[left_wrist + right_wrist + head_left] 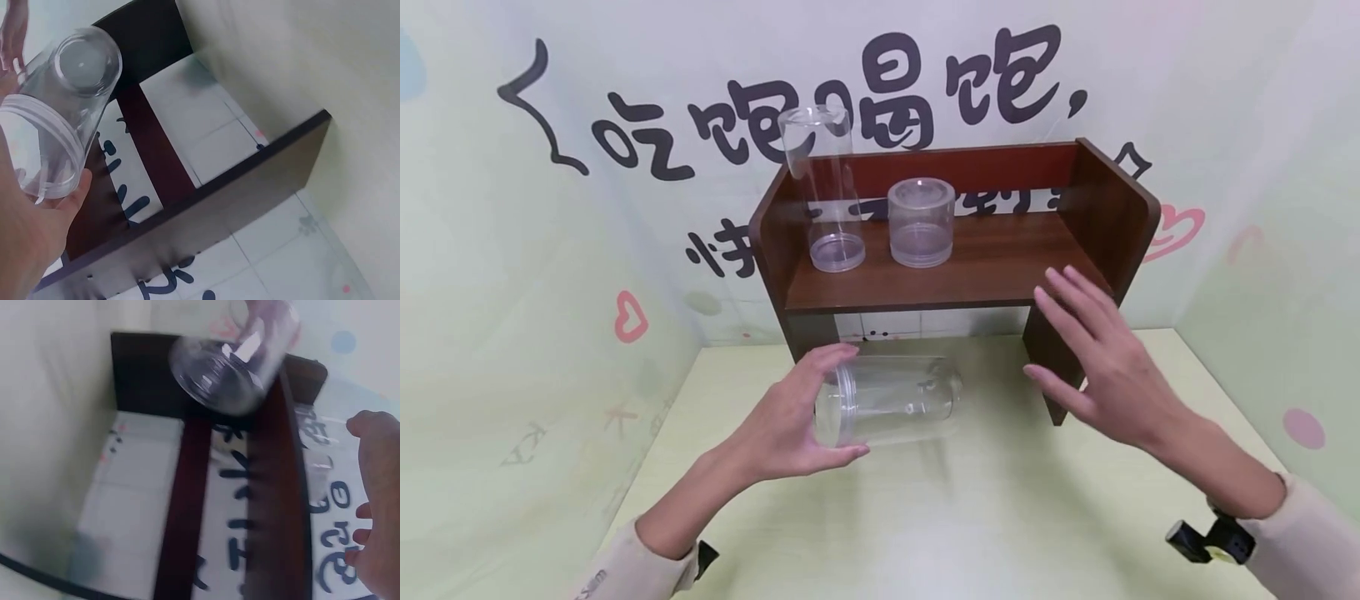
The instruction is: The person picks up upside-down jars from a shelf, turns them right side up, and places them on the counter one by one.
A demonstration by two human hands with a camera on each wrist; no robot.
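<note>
Colourless jar [902, 400], sideways, ringed end [847, 400] in left grip [778, 429]

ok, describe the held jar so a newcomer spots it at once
Find the dark brown shelf on the pale table. Below its board in the head view, the left grip holds a clear jar. It alone is sideways; the short jar and tall cylinder stand upright on the shelf.

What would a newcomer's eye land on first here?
Probably the clear, cylindrical plastic-looking jar, held sideways by the bare left hand in front of the brown wooden shelf. On that shelf stand a tall clear cylinder, at left, and a shorter one beside it. Bold black Chinese lettering spreads across the pale backdrop behind.
</note>
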